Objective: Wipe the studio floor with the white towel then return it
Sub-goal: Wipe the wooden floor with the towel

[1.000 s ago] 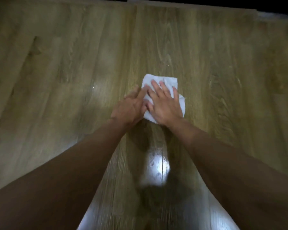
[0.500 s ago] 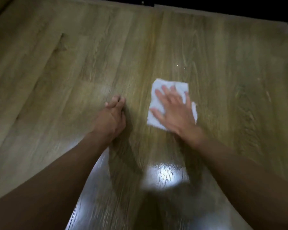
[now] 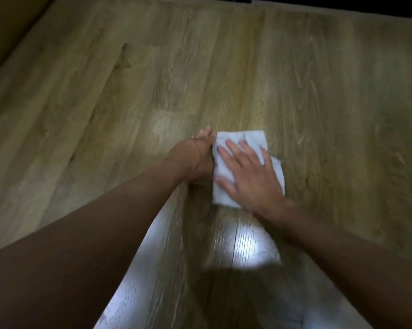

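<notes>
A folded white towel (image 3: 226, 193) lies flat on the wood-plank floor (image 3: 331, 103), near the middle of the view. My right hand (image 3: 250, 176) is pressed flat on top of it, fingers spread and pointing away from me. My left hand (image 3: 195, 155) rests on the floor right beside the towel's left edge, fingers together, touching or almost touching that edge. Part of the towel is hidden under my right palm.
Bare wood planks stretch all around the towel. A bright patch of reflected light (image 3: 245, 245) shines on the floor close to me, with my shadow below it. A dark edge (image 3: 342, 3) bounds the floor at the far side.
My left hand, which had pulled away to the left half a second ago, has come back against the towel's left edge. My right hand stays flat on the towel throughout.
</notes>
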Demonstrator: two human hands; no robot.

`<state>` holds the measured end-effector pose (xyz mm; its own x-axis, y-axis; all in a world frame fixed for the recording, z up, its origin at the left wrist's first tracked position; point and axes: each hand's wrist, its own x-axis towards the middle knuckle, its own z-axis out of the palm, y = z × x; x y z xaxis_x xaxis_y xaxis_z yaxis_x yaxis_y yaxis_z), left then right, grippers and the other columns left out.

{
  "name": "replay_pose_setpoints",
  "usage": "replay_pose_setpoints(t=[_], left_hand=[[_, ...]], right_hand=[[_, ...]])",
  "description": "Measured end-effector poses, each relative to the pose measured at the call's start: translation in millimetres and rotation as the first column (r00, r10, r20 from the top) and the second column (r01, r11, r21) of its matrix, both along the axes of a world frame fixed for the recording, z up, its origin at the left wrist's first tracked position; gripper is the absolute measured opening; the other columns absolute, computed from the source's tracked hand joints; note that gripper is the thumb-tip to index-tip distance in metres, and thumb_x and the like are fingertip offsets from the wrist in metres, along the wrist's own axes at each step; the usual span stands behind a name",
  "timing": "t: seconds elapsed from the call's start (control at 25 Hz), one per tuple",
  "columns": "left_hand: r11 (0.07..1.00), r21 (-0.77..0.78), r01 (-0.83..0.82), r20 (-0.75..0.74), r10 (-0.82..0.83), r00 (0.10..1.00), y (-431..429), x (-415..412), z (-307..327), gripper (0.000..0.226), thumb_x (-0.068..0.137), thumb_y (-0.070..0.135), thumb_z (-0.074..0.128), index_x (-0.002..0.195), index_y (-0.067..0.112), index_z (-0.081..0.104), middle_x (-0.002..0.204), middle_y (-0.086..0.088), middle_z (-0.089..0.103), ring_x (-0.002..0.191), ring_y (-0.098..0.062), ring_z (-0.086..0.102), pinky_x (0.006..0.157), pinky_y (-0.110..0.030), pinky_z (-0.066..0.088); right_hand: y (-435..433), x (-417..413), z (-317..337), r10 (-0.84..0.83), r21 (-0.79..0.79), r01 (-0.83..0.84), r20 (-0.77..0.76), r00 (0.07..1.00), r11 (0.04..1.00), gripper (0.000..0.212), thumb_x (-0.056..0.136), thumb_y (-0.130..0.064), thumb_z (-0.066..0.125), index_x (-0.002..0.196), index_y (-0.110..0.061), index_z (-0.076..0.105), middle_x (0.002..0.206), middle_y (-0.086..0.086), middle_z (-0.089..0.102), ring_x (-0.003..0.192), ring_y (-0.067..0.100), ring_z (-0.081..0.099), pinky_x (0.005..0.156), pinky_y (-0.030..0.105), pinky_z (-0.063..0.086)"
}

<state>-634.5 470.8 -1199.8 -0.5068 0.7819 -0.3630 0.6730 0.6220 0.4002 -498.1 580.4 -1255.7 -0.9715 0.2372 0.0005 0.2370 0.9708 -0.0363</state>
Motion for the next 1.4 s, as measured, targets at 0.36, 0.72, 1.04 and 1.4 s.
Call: replay_pose_setpoints(t=[0.36,0.72,1.04,1.4], left_hand=[[0.988,-0.15,0.018,-0.096,-0.033,0.995,-83.3,-36.4,-12.6,0.125,0.059,0.07,0.073,0.154,0.028,0.003,0.162,-0.002,-0.004,0.149,-0.025,-0.003,0.12,-0.048,0.003],[0.996,-0.087,0.015,-0.026,-0.017,1.0,-131.1,-55.2,-12.9,0.105,0.073,0.055,0.073,0.154,0.025,0.014,0.162,0.001,0.002,0.149,-0.019,0.004,0.121,-0.037,0.008],[0.982,0.187,-0.012,-0.017,0.015,1.0,-166.3,-79.1,-27.6,0.072,0.084,0.024,0.063,0.149,0.024,0.033,0.16,0.002,0.019,0.148,-0.017,0.013,0.12,-0.034,0.003],[0.946,0.299,-0.124,-0.398,0.241,0.885,-196.1,-89.4,-45.8,0.046,0.094,0.023,0.046,0.14,0.019,0.048,0.147,-0.001,0.046,0.139,-0.019,0.038,0.115,-0.038,0.02]], right_hand=[[-87.9,-24.5,-4.0,-0.207,-0.005,0.207,-0.062,0.976,0.978,0.062,0.099,-0.048,0.021,0.152,-0.018,0.026,0.16,0.002,0.024,0.148,0.026,0.017,0.118,0.055,0.009],[-53.6,-118.6,6.5,-0.332,-0.123,0.344,0.103,0.937,0.931,0.066,0.098,-0.056,0.019,0.155,-0.025,0.009,0.164,-0.003,0.003,0.15,0.024,-0.002,0.118,0.055,-0.003],[-133.1,-56.6,0.5,0.057,-0.013,-0.057,-0.001,0.998,0.998,0.063,0.096,-0.056,0.027,0.15,-0.024,0.033,0.158,-0.001,0.029,0.147,0.023,0.022,0.117,0.052,0.014],[-157.1,-119.0,0.9,-0.109,0.014,0.109,-0.008,0.994,0.994,0.063,0.1,-0.05,0.02,0.155,-0.02,0.017,0.163,0.003,0.015,0.149,0.029,0.01,0.118,0.057,0.007]])
